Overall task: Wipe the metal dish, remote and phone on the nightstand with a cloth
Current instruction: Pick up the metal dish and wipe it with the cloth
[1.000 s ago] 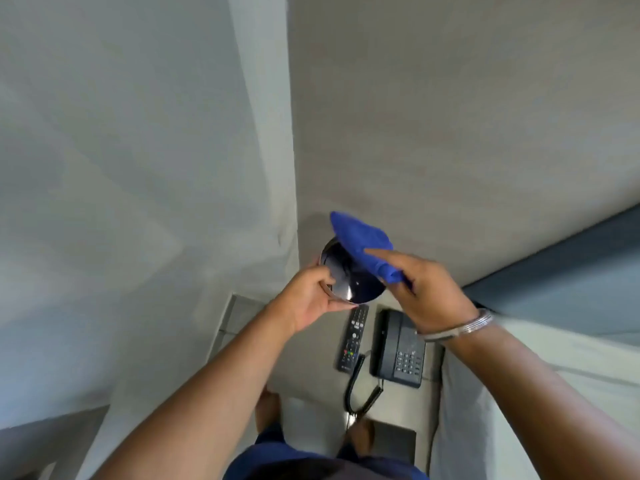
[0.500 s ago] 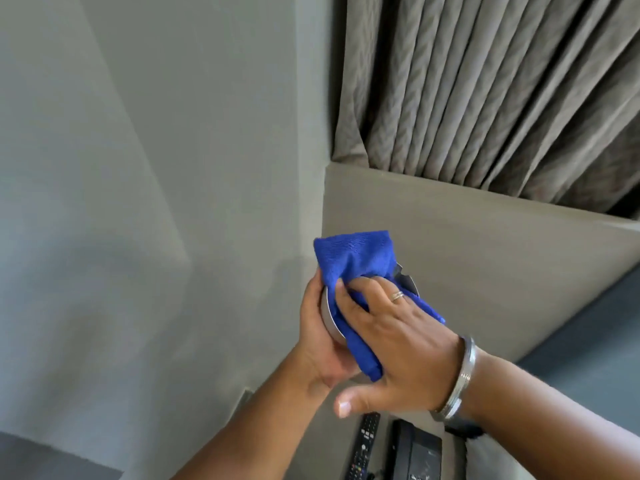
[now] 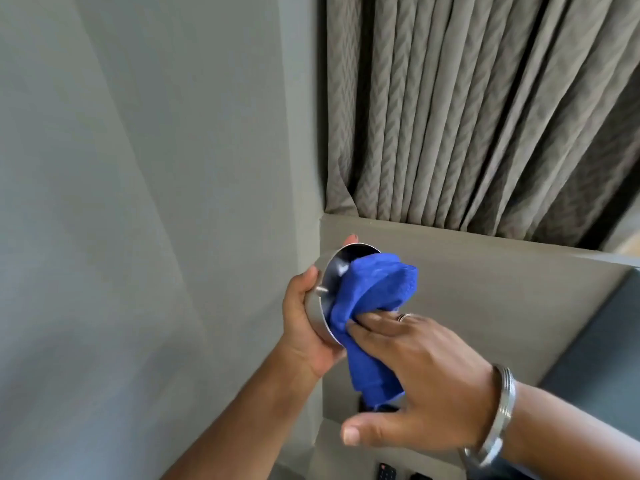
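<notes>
My left hand (image 3: 304,327) grips the round metal dish (image 3: 334,277) by its rim and back, tilted so its shiny inside faces right. My right hand (image 3: 412,379) presses a bunched blue cloth (image 3: 372,306) into the dish, fingers flat on the cloth and thumb stretched out below. The cloth covers most of the dish's inside and hangs down past its lower edge. The top end of the black remote (image 3: 386,472) shows at the bottom edge, with a sliver of the black phone (image 3: 419,476) beside it.
A grey wall (image 3: 138,202) fills the left side. A grey headboard panel (image 3: 467,271) runs behind my hands, with pleated grey curtains (image 3: 467,105) above it. A dark padded panel (image 3: 602,358) is at the right.
The view tilted up from the nightstand to the wall and curtains. The dish turned so its inside shows, and the cloth shifted from over its top to lower right inside it.
</notes>
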Action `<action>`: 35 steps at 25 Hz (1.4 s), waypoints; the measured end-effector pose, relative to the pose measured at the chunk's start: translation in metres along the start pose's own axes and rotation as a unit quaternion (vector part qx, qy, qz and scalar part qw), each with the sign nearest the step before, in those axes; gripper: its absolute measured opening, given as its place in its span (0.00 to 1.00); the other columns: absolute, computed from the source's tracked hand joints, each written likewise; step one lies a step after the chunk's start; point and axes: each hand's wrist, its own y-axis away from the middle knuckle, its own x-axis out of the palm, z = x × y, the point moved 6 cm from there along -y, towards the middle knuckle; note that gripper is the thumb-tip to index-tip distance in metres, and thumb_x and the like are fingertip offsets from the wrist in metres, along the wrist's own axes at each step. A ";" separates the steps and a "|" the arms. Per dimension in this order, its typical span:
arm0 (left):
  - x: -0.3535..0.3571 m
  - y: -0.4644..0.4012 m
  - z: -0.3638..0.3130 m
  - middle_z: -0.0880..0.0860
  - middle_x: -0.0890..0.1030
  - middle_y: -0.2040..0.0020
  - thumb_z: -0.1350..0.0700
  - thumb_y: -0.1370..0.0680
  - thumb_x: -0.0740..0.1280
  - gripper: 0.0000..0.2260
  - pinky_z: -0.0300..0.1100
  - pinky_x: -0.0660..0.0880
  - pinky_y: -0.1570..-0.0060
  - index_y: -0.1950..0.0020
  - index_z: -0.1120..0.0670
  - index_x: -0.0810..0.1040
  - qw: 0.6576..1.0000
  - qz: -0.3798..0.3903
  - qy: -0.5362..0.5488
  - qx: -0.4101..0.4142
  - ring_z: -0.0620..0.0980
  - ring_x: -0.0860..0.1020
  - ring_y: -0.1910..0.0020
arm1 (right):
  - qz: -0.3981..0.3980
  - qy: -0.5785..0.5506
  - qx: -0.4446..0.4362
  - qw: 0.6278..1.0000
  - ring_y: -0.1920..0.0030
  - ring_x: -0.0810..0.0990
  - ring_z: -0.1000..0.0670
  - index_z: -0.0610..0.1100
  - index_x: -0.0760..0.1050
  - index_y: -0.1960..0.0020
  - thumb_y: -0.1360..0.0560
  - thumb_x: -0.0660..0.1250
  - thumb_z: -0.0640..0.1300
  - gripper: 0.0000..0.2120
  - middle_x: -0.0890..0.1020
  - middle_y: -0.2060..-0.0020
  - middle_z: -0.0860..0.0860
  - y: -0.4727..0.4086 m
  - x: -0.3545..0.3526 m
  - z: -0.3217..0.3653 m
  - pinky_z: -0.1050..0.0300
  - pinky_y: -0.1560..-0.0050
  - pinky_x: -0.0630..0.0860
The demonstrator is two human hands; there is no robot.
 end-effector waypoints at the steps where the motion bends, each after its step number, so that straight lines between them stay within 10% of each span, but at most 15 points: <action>1: 0.000 -0.004 0.000 0.57 0.82 0.40 0.40 0.25 0.63 0.30 0.49 0.75 0.40 0.27 0.54 0.71 1.000 -0.001 -0.019 0.007 0.55 0.80 0.43 | 0.001 -0.063 -0.015 0.998 0.56 0.76 0.52 0.47 0.73 0.46 0.35 0.59 0.76 0.35 0.76 0.56 0.54 -0.001 -0.003 0.004 0.54 0.53 0.75; 5: 0.006 -0.005 0.012 0.55 0.84 0.54 0.36 0.27 0.62 0.29 0.48 0.73 0.46 0.35 0.55 0.80 0.998 -0.011 0.000 -0.066 0.53 0.81 0.52 | 0.001 -0.077 -0.051 0.996 0.62 0.69 0.52 0.47 0.68 0.54 0.32 0.53 0.74 0.30 0.71 0.60 0.54 -0.018 -0.017 0.012 0.57 0.59 0.70; 10: 0.020 -0.010 -0.003 0.61 0.81 0.39 0.39 0.23 0.64 0.27 0.52 0.72 0.35 0.35 0.60 0.78 0.999 0.002 0.024 -0.047 0.58 0.78 0.37 | -0.013 0.151 0.031 0.988 0.38 0.75 0.51 0.45 0.60 0.28 0.37 0.40 0.80 0.52 0.79 0.39 0.53 -0.038 -0.035 -0.015 0.56 0.31 0.61; 13: 0.026 -0.016 -0.009 0.63 0.77 0.36 0.39 0.25 0.65 0.31 0.55 0.65 0.29 0.30 0.60 0.72 0.998 0.028 0.023 -0.049 0.61 0.72 0.32 | -0.033 0.182 0.059 0.981 0.50 0.80 0.48 0.46 0.73 0.38 0.39 0.41 0.82 0.51 0.83 0.51 0.52 -0.032 -0.047 -0.019 0.54 0.41 0.71; 16: 0.022 -0.015 -0.007 0.63 0.72 0.37 0.39 0.25 0.63 0.31 0.57 0.54 0.26 0.29 0.58 0.71 0.999 0.006 0.012 -0.050 0.62 0.64 0.31 | 0.009 0.088 0.028 0.996 0.64 0.73 0.49 0.49 0.73 0.58 0.35 0.40 0.80 0.39 0.76 0.66 0.53 -0.017 -0.049 -0.015 0.54 0.60 0.70; 21: 0.039 -0.017 -0.007 0.54 0.81 0.54 0.40 0.19 0.38 0.33 0.44 0.71 0.49 0.48 0.58 0.78 0.996 0.071 0.049 -0.030 0.51 0.79 0.53 | 0.007 -0.149 -0.056 0.987 0.60 0.72 0.47 0.44 0.69 0.57 0.25 0.44 0.69 0.29 0.74 0.61 0.50 -0.029 -0.044 0.019 0.48 0.56 0.73; 30: 0.056 -0.018 -0.040 0.61 0.73 0.31 0.40 0.23 0.61 0.31 0.56 0.61 0.26 0.27 0.57 0.69 0.996 0.089 0.006 -0.012 0.60 0.68 0.29 | -0.020 0.252 0.045 0.966 0.39 0.77 0.45 0.41 0.66 0.30 0.40 0.45 0.83 0.57 0.80 0.38 0.48 -0.033 -0.077 -0.006 0.49 0.32 0.66; 35: 0.056 -0.017 -0.043 0.59 0.78 0.36 0.44 0.30 0.72 0.38 0.52 0.74 0.38 0.23 0.54 0.65 0.996 0.081 -0.015 0.045 0.58 0.77 0.38 | 0.044 0.225 0.055 0.972 0.58 0.75 0.49 0.52 0.72 0.60 0.33 0.55 0.62 0.15 0.78 0.63 0.56 -0.022 -0.067 -0.003 0.53 0.50 0.70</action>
